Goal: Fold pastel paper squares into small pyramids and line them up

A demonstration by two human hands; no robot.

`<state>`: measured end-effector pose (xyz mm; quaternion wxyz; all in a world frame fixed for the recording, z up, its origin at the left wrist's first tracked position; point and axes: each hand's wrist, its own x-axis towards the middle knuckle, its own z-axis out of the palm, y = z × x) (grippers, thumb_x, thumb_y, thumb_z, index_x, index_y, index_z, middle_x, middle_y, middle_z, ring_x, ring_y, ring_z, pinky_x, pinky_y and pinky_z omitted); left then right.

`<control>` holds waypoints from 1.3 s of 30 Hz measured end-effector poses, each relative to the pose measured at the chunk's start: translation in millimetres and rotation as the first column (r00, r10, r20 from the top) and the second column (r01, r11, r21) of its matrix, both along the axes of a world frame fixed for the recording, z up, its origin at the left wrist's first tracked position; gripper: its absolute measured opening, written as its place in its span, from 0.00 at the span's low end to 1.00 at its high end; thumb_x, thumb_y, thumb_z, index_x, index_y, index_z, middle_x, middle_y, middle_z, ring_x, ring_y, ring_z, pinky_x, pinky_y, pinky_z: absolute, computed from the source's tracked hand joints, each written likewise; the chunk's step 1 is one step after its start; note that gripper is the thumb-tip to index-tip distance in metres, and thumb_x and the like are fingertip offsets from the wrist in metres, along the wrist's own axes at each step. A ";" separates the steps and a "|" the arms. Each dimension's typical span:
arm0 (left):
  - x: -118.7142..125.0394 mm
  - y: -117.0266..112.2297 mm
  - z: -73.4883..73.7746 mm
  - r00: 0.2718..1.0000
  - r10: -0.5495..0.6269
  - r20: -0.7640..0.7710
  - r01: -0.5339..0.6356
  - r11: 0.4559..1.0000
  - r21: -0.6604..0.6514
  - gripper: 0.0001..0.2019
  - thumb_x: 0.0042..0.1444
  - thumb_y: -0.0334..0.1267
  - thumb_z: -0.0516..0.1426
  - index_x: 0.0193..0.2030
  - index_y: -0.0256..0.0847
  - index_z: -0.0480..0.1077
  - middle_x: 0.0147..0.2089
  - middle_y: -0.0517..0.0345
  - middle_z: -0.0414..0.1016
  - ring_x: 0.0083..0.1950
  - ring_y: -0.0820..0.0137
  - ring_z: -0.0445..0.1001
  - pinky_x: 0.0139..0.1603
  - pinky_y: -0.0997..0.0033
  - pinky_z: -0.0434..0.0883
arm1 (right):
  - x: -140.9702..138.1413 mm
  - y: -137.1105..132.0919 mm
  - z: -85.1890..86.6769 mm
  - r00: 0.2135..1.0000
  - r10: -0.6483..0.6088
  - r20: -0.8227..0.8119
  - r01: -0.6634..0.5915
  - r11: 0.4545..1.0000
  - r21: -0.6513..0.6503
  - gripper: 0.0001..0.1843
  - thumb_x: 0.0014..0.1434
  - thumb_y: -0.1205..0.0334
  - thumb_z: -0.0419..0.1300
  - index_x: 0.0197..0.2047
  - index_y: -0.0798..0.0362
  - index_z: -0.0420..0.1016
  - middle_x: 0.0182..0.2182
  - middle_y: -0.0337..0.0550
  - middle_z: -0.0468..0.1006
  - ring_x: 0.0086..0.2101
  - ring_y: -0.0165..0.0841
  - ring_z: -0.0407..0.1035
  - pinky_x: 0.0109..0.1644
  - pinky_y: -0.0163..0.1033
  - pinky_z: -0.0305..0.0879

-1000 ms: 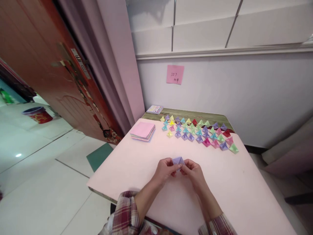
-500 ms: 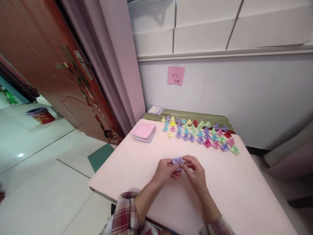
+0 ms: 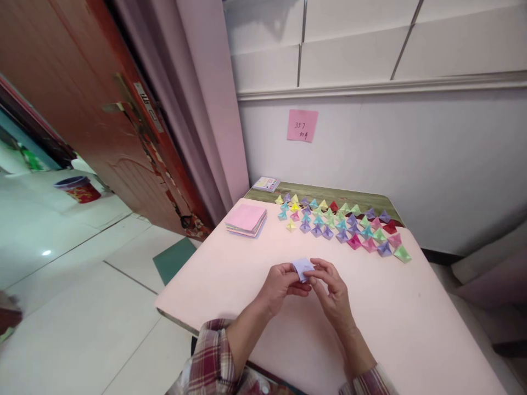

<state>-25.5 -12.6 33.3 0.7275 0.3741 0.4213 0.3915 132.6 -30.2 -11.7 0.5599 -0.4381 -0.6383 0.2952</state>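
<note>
A small folded piece of lavender paper is held just above the pink-topped table. My left hand pinches its left side between thumb and fingers. On the right side, the fingertips of my right hand touch the paper, with the thumb below and the index finger lying across its face. Beyond my hands, several folded paper pyramids in many colours stand in rows. To the left lies a stack of square paper sheets, pink on top.
A small pack with printed pattern rests at the table's back left corner. A pink note is stuck on the wall. Left of the table are a brown door, a purple curtain and a red bin.
The lavender paper has been turned: a flat square face shows now, where a creased, pointed shape showed before. My right fingers have shifted over it. The view has swung slightly left.
</note>
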 end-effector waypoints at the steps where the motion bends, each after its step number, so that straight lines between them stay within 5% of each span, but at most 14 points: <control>1: -1.1 -0.3 0.6 1.000 -0.018 0.026 0.017 1.000 0.011 0.17 0.45 0.41 0.65 0.39 0.32 0.75 0.34 0.48 0.79 0.32 0.68 0.78 0.37 0.69 0.75 | -0.1 0.1 0.4 1.000 -0.005 0.004 0.005 1.000 0.008 0.10 0.61 0.57 0.57 0.41 0.45 0.80 0.50 0.49 0.70 0.48 0.42 0.67 0.51 0.49 0.67; 7: -1.5 -0.3 -4.1 0.999 0.031 -0.012 -0.031 0.999 0.012 0.20 0.48 0.49 0.63 0.37 0.30 0.74 0.32 0.48 0.78 0.29 0.67 0.77 0.33 0.68 0.75 | -1.3 0.2 -0.9 1.000 -0.008 0.028 0.007 1.000 0.029 0.09 0.60 0.59 0.59 0.40 0.46 0.80 0.49 0.49 0.71 0.50 0.42 0.67 0.53 0.49 0.66; 20: 3.2 -2.5 -4.7 0.997 -0.008 -0.073 0.022 0.982 0.187 0.14 0.48 0.41 0.65 0.39 0.33 0.76 0.33 0.51 0.78 0.33 0.69 0.74 0.36 0.70 0.71 | -8.2 1.2 -4.9 0.995 -0.024 -0.101 0.011 0.991 -0.130 0.17 0.58 0.56 0.62 0.50 0.47 0.76 0.45 0.48 0.76 0.43 0.38 0.72 0.43 0.42 0.73; 26: 2.3 -1.0 -10.9 0.987 0.082 -0.140 -0.034 0.948 0.317 0.11 0.48 0.41 0.65 0.33 0.34 0.77 0.28 0.57 0.74 0.31 0.73 0.68 0.35 0.73 0.66 | -6.3 2.9 -6.7 0.995 -0.053 -0.082 0.043 0.992 -0.117 0.14 0.57 0.54 0.62 0.46 0.47 0.79 0.44 0.48 0.77 0.45 0.39 0.71 0.43 0.41 0.72; 35: 9.4 -0.7 -15.4 0.974 0.201 -0.103 -0.166 0.945 0.281 0.13 0.40 0.39 0.69 0.26 0.36 0.70 0.22 0.63 0.69 0.26 0.76 0.66 0.31 0.75 0.64 | -6.4 3.0 -6.6 0.995 -0.050 -0.081 0.040 0.991 -0.127 0.09 0.58 0.55 0.62 0.39 0.47 0.81 0.37 0.44 0.80 0.39 0.38 0.74 0.43 0.42 0.71; 39: 5.7 1.4 -16.4 0.950 0.281 -0.135 -0.225 0.918 0.327 0.16 0.39 0.36 0.69 0.34 0.37 0.71 0.29 0.62 0.71 0.28 0.77 0.67 0.32 0.76 0.64 | -5.0 1.5 -2.6 0.996 -0.055 -0.064 0.045 0.987 -0.155 0.09 0.58 0.55 0.61 0.36 0.48 0.81 0.34 0.43 0.81 0.36 0.36 0.75 0.42 0.40 0.71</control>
